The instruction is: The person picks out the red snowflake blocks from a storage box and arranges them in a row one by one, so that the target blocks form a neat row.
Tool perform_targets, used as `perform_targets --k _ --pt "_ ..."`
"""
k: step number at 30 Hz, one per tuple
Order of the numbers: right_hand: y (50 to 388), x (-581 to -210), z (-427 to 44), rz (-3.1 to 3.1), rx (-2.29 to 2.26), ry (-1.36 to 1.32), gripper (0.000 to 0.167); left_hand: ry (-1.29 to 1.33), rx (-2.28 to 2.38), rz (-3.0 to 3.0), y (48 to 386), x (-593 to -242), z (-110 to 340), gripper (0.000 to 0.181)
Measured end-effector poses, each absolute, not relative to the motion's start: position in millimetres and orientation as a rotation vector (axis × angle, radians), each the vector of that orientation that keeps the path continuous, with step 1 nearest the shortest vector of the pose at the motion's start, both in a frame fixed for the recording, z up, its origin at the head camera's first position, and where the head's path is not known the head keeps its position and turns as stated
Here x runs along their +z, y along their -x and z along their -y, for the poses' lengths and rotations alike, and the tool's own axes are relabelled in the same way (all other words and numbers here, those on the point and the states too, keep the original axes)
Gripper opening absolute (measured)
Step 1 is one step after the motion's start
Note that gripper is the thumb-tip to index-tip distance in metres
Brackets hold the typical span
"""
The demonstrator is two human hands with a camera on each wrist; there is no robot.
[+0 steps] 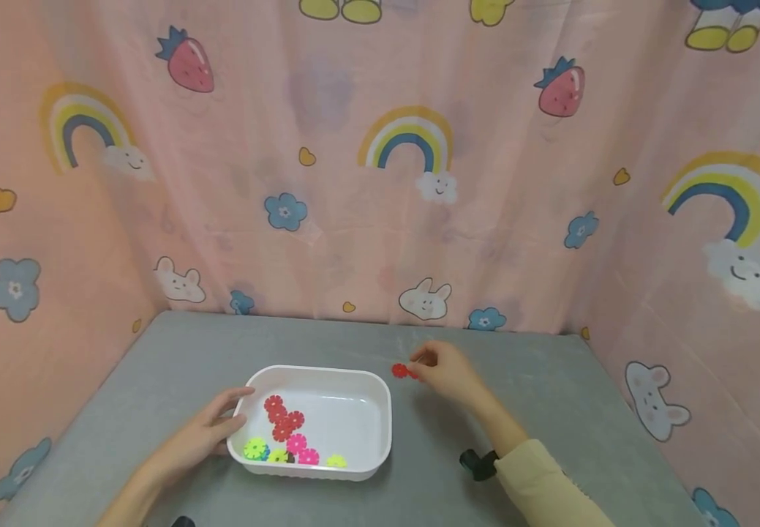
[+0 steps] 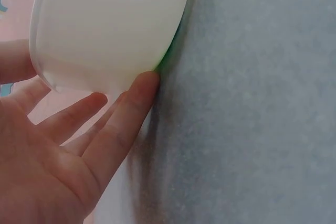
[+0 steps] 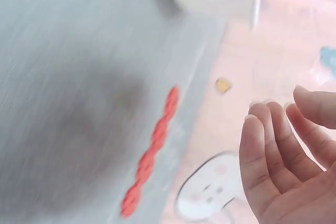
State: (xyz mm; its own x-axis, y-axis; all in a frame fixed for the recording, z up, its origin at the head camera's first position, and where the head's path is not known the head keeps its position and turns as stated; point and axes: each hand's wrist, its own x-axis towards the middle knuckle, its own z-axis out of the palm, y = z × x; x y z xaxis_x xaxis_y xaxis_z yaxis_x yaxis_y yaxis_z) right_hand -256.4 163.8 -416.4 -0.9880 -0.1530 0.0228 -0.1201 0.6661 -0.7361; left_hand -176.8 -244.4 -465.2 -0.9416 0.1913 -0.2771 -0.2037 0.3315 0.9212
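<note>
A white plastic tray sits on the table. My left hand grips its left side, with the thumb at the rim and the fingers against the outer wall. Inside lie a cluster of joined red flower-shaped discs, pink discs and yellow-green ones. Right of the tray, my right hand hovers above a row of linked red discs. Its fingers are loosely bent, the thumb is apart from them, and nothing lies between. From the head, the hand covers part of the red row.
The grey table is bordered by a pink patterned curtain at the back and sides. A black object shows beside the right sleeve. Another dark object shows at the bottom edge.
</note>
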Motion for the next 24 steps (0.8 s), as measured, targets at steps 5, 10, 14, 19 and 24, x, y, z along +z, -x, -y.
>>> perform_targets --k 5,10,14,19,24 --pt "244.6 -407.1 -139.8 -2.847 -1.271 0.324 0.012 0.010 1.637 -2.267 176.8 -468.1 242.6 0.061" --pt "233.7 -405.8 -118.6 -2.805 -1.323 0.461 0.012 0.030 1.627 -2.276 177.4 -468.4 241.5 0.061" --pt "226.0 -406.2 -101.6 -2.691 -1.379 0.543 0.014 0.028 1.619 -2.287 177.2 -468.8 241.4 0.062" --pt "216.9 -407.2 -79.2 -2.639 -1.376 0.641 0.015 0.033 1.617 -2.290 175.6 -469.4 241.2 0.062" --pt "211.3 -413.1 -58.3 -2.655 -1.333 0.667 0.013 0.037 1.623 -2.284 174.3 -468.7 241.2 0.061"
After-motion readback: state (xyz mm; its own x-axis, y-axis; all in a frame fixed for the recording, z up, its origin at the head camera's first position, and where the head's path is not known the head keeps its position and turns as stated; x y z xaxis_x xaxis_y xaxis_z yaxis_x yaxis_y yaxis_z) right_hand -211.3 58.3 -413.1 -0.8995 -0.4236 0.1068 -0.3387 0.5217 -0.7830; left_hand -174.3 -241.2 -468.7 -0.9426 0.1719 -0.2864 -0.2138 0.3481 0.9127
